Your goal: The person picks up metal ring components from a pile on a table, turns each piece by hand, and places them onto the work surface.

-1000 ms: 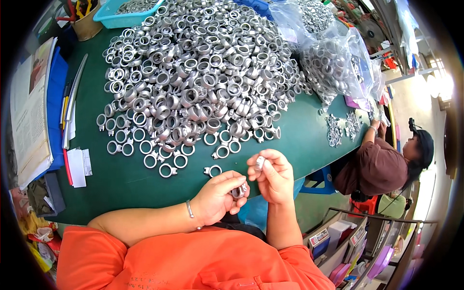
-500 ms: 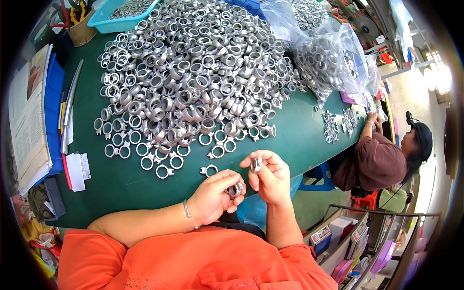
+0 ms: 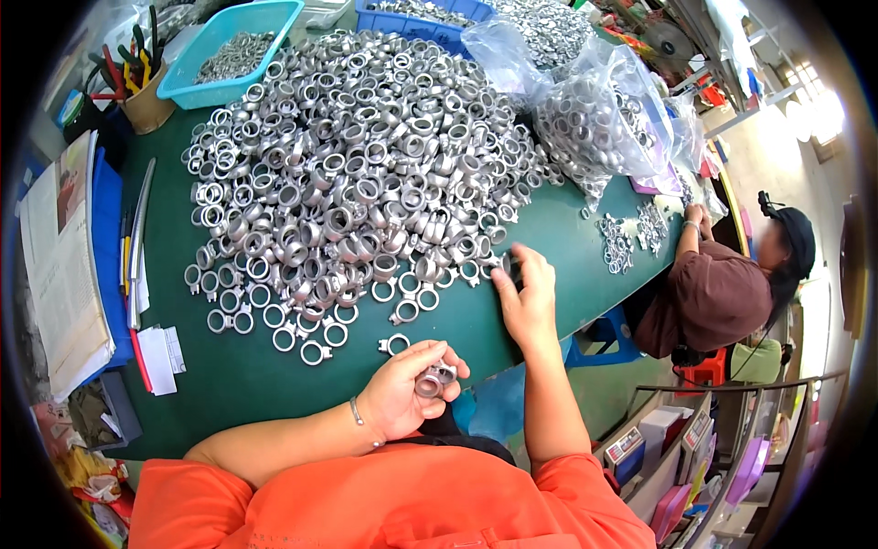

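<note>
The person in the orange shirt is sitting at a green table (image 3: 229, 384), and the left hand (image 3: 407, 393) is curling its fingers around a small silver metal ring fitting (image 3: 433, 379), clamped between thumb and fingertips just off the table's near edge. A thin bracelet (image 3: 355, 411) is sitting on that wrist. Just beyond the held fitting, a loose ring with a small lug (image 3: 395, 344) is lying alone on the green surface.

The right hand (image 3: 523, 297) is reaching further out, well apart from the left, with its fingers stretched toward the near rim of the big heap of silver ring fittings (image 3: 357, 174). Its fingertips seem to be pressing on something small and dark there, though I cannot tell whether they are actually closed on a piece or merely touching it.

Beyond the heap, away from both hands, a light blue tray (image 3: 229, 50) is holding more small metal parts, and a darker blue bin (image 3: 416, 14) is standing beside it. To the right of the reaching hand, clear plastic bags (image 3: 594, 101) full of rings are slumping on the table. Off to the left of the holding hand, a pile of papers (image 3: 59, 265) and a few pens are lying along the table's edge, with a cup of tools (image 3: 137, 87) past them.

Across the far right corner, another person in a brown top (image 3: 722, 293) is bending over a small scatter of rings (image 3: 631, 233).
</note>
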A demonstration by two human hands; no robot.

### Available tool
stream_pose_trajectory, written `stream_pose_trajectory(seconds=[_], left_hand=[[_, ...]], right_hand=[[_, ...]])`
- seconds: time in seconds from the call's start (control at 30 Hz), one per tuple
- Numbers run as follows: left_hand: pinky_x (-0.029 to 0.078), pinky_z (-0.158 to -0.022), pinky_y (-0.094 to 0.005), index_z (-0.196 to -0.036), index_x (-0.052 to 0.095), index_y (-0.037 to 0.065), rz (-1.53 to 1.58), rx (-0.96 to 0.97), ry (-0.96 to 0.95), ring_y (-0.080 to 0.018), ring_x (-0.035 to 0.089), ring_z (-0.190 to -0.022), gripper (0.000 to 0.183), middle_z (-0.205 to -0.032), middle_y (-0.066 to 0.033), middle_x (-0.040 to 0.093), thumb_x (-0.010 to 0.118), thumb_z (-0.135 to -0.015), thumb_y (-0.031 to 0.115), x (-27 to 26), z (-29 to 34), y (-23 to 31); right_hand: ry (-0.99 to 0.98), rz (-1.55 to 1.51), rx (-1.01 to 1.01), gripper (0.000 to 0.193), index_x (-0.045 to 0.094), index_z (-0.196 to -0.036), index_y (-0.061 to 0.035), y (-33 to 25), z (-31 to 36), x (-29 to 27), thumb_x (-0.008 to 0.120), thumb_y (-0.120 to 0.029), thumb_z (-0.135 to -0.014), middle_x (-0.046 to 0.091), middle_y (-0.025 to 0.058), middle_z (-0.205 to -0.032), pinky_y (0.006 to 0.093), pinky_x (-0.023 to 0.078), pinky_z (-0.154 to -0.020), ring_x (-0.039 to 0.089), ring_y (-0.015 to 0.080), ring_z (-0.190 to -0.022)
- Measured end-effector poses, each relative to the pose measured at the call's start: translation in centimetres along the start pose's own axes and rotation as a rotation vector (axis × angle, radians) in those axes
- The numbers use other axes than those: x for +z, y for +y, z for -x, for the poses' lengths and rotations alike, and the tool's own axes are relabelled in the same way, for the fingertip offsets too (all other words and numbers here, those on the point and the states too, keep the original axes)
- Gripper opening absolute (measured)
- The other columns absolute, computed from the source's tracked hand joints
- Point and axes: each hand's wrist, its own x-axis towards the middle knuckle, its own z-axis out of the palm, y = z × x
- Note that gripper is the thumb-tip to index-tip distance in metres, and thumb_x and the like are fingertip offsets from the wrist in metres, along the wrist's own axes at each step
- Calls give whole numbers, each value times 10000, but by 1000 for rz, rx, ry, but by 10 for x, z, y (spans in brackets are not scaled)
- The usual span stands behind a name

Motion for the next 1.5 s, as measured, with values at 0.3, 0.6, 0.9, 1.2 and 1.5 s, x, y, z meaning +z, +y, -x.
stream_pose_trajectory(seconds=[0.3,0.6,0.9,1.2,1.5], left_hand=[[359,-424,-225,-868,503,56,-22,20,27,-165,488,-641,213,-887,-123,528,395,-914,234,2,0,3],[349,-429,-228,-851,507,72,-43,32,51,-158,484,-634,216,-880,-115,531,406,-909,253,4,0,1],[351,-431,-231,-835,514,82,-70,47,57,-162,480,-634,239,-874,-110,535,393,-913,272,4,-1,1],[354,-430,-233,-839,515,74,-56,40,38,-163,480,-639,233,-880,-112,528,404,-910,266,1,-1,1],[357,-437,-235,-847,512,70,-43,31,40,-163,477,-640,220,-882,-116,528,400,-911,248,0,-1,1]], right_hand=[[-147,-900,321,448,494,-1042,-5,-7,30,-12,683,74,-643,532,54,-921,261,440,-744,514,141,-813],[-213,-1462,696,176,508,-1013,19,-19,36,-22,492,-9,-840,594,166,-896,214,473,-561,542,123,-631],[-276,-1554,811,138,514,-968,16,-24,33,-30,455,-21,-849,596,191,-858,204,383,-418,478,106,-517],[-27,-1621,631,238,477,-945,-22,-16,19,-23,454,62,-723,534,91,-780,232,448,-513,522,153,-651],[-162,46,-7,184,570,-764,-56,-20,-4,-4,706,-125,-662,503,69,-709,339,438,-575,527,254,-654]])
